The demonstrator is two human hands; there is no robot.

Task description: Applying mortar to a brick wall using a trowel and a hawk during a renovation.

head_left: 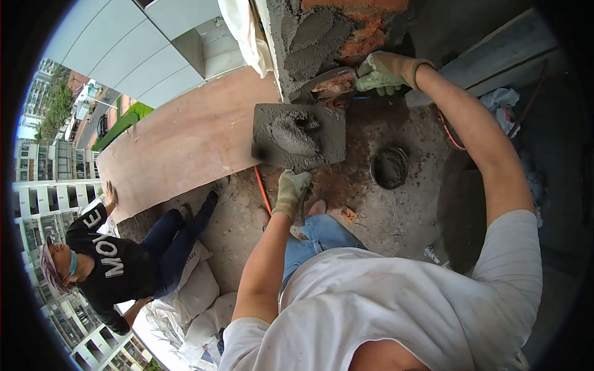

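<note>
My left hand [293, 193], in a pale green work glove, is closed round the handle under a square plasterer's hawk [336, 127]. A heap of wet grey mortar [291, 137] lies on the hawk. My right hand [380, 73], gloved too, grips a trowel [334, 88] at the lower part of the wall corner. Its blade looks shiny and reddish; the handle is mostly hidden by my fingers. Rough grey mortar [315, 40] covers part of the wall, with orange brick [365, 37] bare beside it.
A black bucket [372, 166] with grey mix stands on the stained floor [402, 210]. A large plywood sheet [185, 136] leans at the left, touched by another person [120, 260] in dark clothes. White sacks [195, 287] lie behind that person. Long boards [495, 55] sit at the right.
</note>
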